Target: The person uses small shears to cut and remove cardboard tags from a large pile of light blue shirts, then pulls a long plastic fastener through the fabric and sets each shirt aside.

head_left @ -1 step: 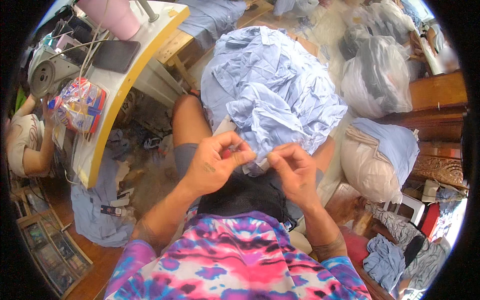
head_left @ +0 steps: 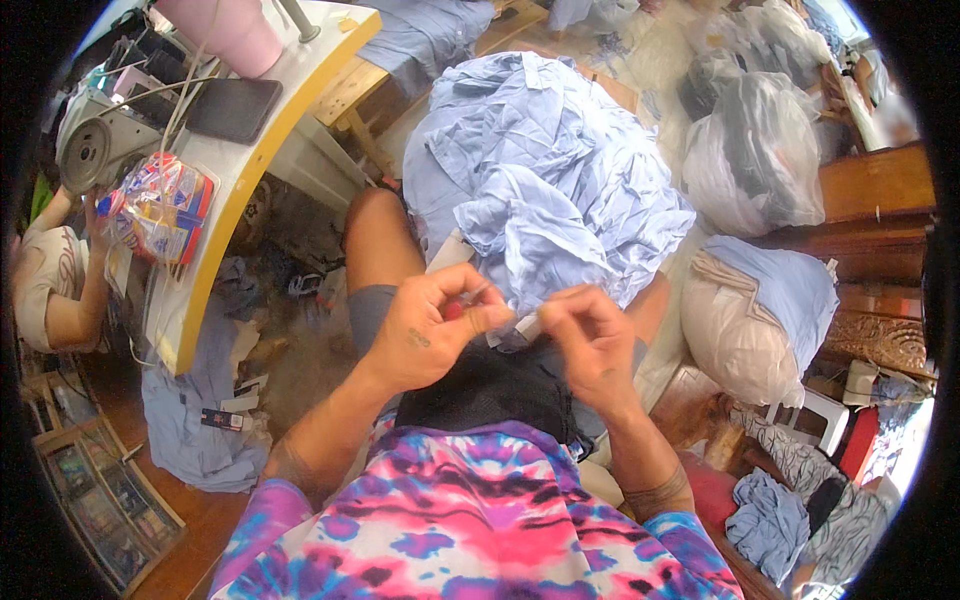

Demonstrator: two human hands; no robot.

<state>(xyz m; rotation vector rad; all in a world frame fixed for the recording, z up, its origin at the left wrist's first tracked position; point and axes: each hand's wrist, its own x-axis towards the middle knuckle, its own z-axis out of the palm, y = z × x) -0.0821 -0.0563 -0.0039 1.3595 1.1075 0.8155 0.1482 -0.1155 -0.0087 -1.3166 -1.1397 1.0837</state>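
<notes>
A large heap of crumpled light blue cloth garments (head_left: 540, 150) rests on and before my lap. At its near edge my left hand (head_left: 430, 325) is closed, thumb and forefinger pinched together. A small red thing (head_left: 454, 310) shows within its curled fingers; its kind is hidden. My right hand (head_left: 592, 345) sits just opposite, also pinched, slightly blurred. What its fingertips hold is too small to make out. Between the hands a small white label (head_left: 527, 326) shows by the cloth. A pale strip (head_left: 452, 250) lies along the heap beyond my left hand.
On the left a yellow-edged table (head_left: 225, 215) carries a phone (head_left: 235, 110), a pink tumbler (head_left: 232, 40) and a bread bag (head_left: 165, 210). Another person's arm (head_left: 90, 290) is beyond it. Filled plastic bags (head_left: 750, 160) and a cloth-topped sack (head_left: 750, 340) stand on the right.
My right hand has shifted very slightly, its fingertips more smeared than before. Left hand and heap look almost the same.
</notes>
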